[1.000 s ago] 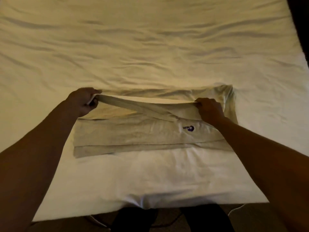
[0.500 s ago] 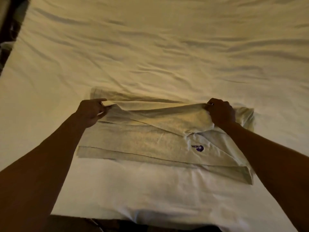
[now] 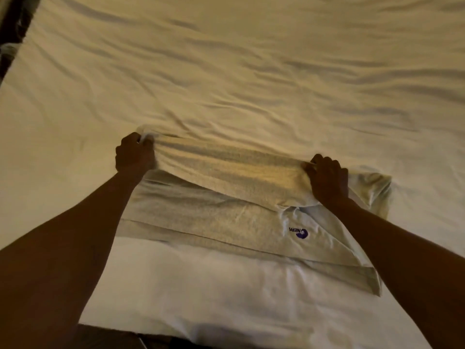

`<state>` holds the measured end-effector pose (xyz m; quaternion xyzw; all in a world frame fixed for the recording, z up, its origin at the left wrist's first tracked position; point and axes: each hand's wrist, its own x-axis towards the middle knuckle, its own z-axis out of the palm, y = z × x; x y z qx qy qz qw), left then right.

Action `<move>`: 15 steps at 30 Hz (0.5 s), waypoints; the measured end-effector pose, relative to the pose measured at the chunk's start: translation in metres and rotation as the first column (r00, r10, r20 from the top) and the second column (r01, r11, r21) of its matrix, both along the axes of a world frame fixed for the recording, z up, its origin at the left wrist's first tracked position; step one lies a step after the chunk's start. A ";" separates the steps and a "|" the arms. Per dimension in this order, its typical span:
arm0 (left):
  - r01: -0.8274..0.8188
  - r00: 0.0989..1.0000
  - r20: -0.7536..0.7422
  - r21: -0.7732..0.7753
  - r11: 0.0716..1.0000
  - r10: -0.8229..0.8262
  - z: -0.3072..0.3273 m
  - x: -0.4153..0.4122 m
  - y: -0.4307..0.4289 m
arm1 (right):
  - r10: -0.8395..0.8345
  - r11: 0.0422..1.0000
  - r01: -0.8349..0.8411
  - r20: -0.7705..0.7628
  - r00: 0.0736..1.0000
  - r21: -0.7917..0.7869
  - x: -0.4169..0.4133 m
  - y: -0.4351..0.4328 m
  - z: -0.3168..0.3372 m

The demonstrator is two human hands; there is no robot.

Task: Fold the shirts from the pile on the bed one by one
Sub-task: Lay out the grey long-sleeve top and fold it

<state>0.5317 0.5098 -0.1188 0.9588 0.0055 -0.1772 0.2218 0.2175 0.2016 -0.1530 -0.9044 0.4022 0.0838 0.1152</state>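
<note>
Our shirt (image 3: 216, 220) lies low in the middle of the frame, a pale, partly folded band stretching from centre left down to the lower right, flat on the bed (image 3: 251, 71). Its far edge is raised as a flap (image 3: 234, 172) that sags between our two hands and overlaps the flat part beneath it.

Our left hand (image 3: 134, 154), left of centre, has its fingers curled tight round the left end of the flap, with bunched cloth showing at the knuckles. Our right hand (image 3: 328, 181), right of centre, is curled the same way, fingers clamped on the flap's right end and the back of the hand towards us. Both hands sit low, at or just above the sheet; we cannot tell whether they touch it.

A small purple logo (image 3: 299, 232) sits on the flat layer, just below and to the left of the right hand. Beyond the right hand a crumpled bit of the shirt lies on the sheet.

The wrinkled, cream sheet fills the upper frame. A dark strip (image 3: 15, 21) runs along the bed's edge in the upper left corner, and dark floor (image 3: 108, 338) shows at the bottom.
</note>
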 end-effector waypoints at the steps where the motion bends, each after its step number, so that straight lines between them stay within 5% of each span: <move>1: 0.017 1.000 0.012 0.048 0.999 -0.018 -0.004 0.002 0.002 | -0.001 1.000 0.001 -0.003 1.000 -0.001 0.002 0.000 -0.001; 6: 0.015 0.997 0.067 0.280 0.960 -0.035 -0.013 -0.004 0.007 | 0.005 0.994 -0.002 0.030 1.000 -0.109 0.005 0.010 -0.005; 8: 0.096 0.963 0.200 0.366 0.926 -0.178 -0.014 -0.018 0.002 | 0.048 0.983 -0.023 0.132 0.990 -0.184 0.006 0.021 0.002; 12: 0.461 0.757 0.409 0.219 0.860 -0.510 -0.018 -0.071 -0.038 | 0.169 0.982 -0.128 0.347 0.922 -0.138 0.007 0.049 0.018; 15: 0.720 0.605 0.382 0.112 0.685 -0.698 -0.033 -0.126 -0.078 | 0.200 0.980 -0.189 0.265 0.943 -0.067 -0.002 0.066 0.010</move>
